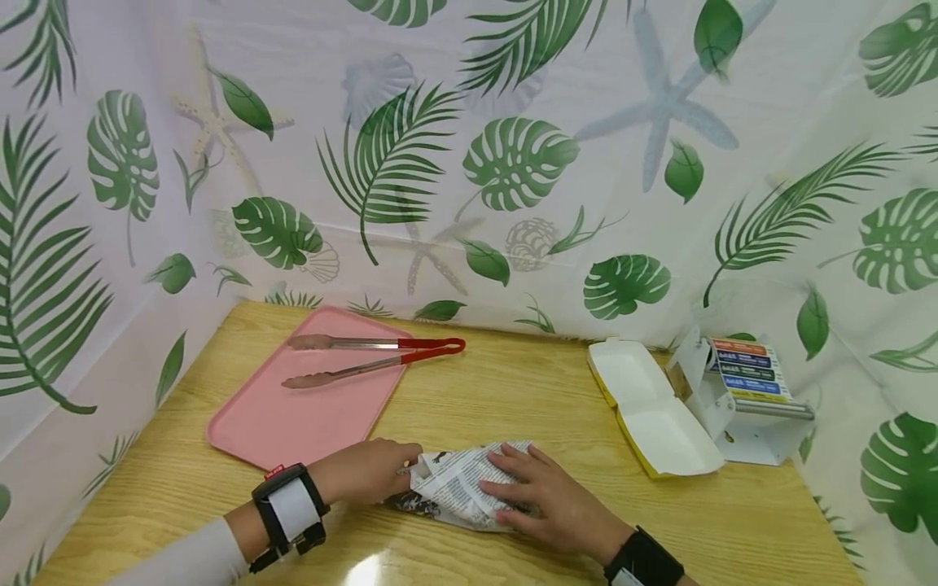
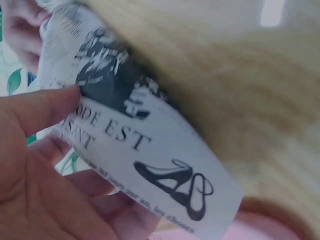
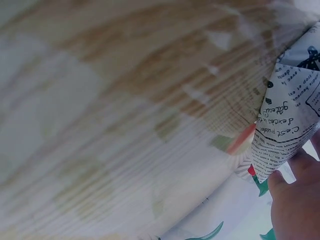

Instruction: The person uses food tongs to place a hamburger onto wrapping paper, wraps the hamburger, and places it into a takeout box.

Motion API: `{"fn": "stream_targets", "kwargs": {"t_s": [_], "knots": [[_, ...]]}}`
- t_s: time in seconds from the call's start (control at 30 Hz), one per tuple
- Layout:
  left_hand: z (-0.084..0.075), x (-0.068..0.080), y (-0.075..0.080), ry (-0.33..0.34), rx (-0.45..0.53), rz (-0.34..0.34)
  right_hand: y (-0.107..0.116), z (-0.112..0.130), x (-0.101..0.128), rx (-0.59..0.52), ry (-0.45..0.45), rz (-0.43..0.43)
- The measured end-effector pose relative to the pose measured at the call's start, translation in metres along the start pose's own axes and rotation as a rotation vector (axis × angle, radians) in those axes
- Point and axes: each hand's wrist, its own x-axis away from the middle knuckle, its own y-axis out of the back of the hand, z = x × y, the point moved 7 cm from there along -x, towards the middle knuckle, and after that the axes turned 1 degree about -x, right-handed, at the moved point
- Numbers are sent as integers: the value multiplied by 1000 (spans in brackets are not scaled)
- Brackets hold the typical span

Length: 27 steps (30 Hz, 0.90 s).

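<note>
A white sheet of newspaper-print paper [image 1: 469, 488], folded into a pointed packet, lies between both hands near the table's front. Whatever may be inside is hidden. My left hand [image 1: 370, 472] pinches its left end. In the left wrist view, the thumb of that hand [image 2: 45, 165] lies over the print and the fingers are behind the paper [image 2: 165, 155], which shows a pair of drawn shoes. Spread over the packet's right end, my right hand [image 1: 553, 505] holds it with bent fingers. The right wrist view catches only part of that hand [image 3: 297, 195], against the edge of the paper [image 3: 285, 110].
A pink tray [image 1: 293, 423] stands at the left, with red-handled metal tongs [image 1: 432, 346] lying across it. On the right are an open yellow-and-white takeaway box [image 1: 667, 423] and a metal dispenser [image 1: 755, 407] bearing coloured labels. Leaf-patterned cloth [image 1: 513, 268] encloses the wooden table [image 1: 513, 382].
</note>
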Motion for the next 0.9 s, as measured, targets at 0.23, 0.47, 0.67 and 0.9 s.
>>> {"fn": "stream_targets", "kwargs": {"t_s": [0.23,0.47,0.67,0.9], "knots": [[3,0,4,42,253,167,-1,0,1,-1,15,-13],[24,10,2,153,303,180,-2,1,1,30,28,-29],[43,29,1,218,268,116,-1,3,2,41,37,-39],[57,51,-14,213,652,76,-2,2,3,45,24,-32]]}}
